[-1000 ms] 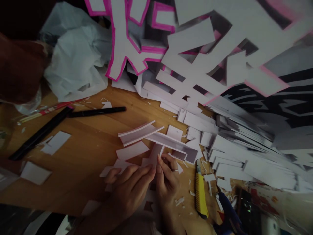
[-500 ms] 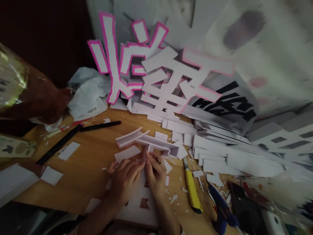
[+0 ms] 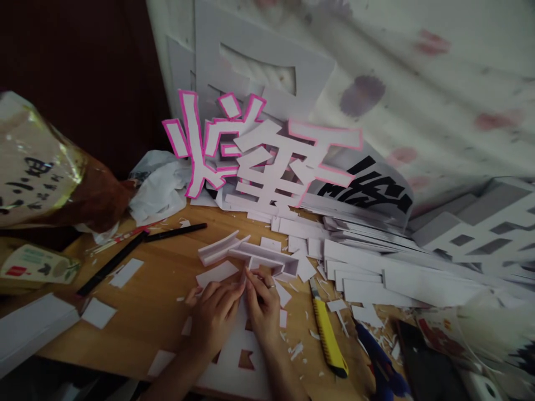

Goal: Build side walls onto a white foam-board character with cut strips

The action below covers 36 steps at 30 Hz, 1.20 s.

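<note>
My left hand point(image 3: 216, 316) and my right hand point(image 3: 263, 298) meet over a white board cut-out point(image 3: 234, 362) with small openings. The fingertips of both pinch at a narrow white strip of board that stands along the cut-out; the fingers mostly cover it. A ring is on my right hand. Just beyond the fingertips, upright white walls point(image 3: 267, 256) form shallow channels at the cut-out's far end. Beside them a folded white strip point(image 3: 219, 248) lies at an angle, and a flat white piece point(image 3: 217, 273) rests near my left hand.
To the right lie a yellow utility knife point(image 3: 328, 337), blue-handled scissors point(image 3: 382, 365) and a dark phone point(image 3: 430, 356). White strips point(image 3: 359, 262) are stacked behind. Pink-edged cut-out characters point(image 3: 192, 145) stand at the back. Black markers point(image 3: 111, 264) and a snack bag point(image 3: 54, 167) are left.
The camera view has tilted upward, so more of the back wall and board shows. Both hands stay together at the same spot on the cut-out, with little visible movement.
</note>
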Available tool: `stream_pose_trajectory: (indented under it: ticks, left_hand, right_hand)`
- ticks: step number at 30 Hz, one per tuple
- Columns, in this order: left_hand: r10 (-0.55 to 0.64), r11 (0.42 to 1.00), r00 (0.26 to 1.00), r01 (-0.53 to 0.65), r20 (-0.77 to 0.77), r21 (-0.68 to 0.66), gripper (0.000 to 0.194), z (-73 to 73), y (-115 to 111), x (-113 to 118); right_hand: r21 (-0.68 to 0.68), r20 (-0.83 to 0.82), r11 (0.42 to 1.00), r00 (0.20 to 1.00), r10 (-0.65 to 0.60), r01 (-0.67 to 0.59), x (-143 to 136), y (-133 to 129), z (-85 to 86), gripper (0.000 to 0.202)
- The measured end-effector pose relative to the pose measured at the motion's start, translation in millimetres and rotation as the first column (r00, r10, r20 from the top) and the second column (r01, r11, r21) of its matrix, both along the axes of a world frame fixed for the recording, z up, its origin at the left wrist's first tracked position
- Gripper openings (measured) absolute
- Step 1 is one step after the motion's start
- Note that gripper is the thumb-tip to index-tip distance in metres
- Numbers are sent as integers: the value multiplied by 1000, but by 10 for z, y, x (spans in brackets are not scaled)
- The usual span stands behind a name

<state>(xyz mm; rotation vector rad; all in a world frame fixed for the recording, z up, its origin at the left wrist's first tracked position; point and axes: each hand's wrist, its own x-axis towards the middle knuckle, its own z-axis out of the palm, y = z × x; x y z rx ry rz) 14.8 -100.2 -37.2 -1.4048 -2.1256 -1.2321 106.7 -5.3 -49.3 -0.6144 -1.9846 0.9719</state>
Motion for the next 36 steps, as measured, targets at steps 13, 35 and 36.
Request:
stream_pose_trajectory:
  ticks: [13, 35, 36]
  left_hand:
    - [-13, 997, 1000, 15, 23, -81, 20, 60, -45, -51]
    - [-397, 814, 915, 387, 70, -433, 38, 219, -211, -546]
    - [-365, 819, 925, 374, 107, -435, 37, 226, -199, -542]
  right_hand:
    - [2, 141, 1000, 990, 0, 0, 26, 2, 34, 44]
    - [-55, 323, 997, 944, 62, -46, 133, -43, 69, 60]
    - [-55, 328, 997, 942, 71, -56, 123, -32, 75, 60]
